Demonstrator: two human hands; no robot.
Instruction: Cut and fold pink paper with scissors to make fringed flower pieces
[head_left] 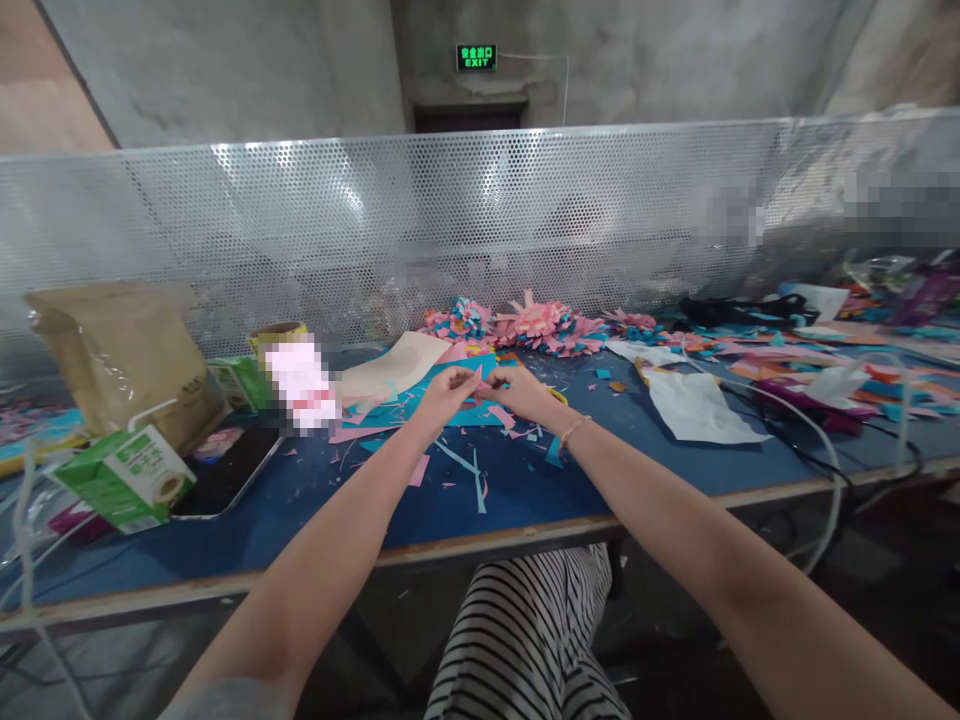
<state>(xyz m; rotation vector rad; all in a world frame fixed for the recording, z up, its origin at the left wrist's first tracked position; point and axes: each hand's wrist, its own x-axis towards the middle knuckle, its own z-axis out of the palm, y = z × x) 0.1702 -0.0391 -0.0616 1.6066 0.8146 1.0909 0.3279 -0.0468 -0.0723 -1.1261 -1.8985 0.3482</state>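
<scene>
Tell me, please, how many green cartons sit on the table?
2 green cartons: one at the table's front left, one farther back by the brown bag. More may be hidden.

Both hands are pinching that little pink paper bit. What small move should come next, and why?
Probably a small fold or crease: the left hand and right hand both pinch the pink paper piece at their fingertips, over the table, and folded paper flowers lie behind.
</scene>
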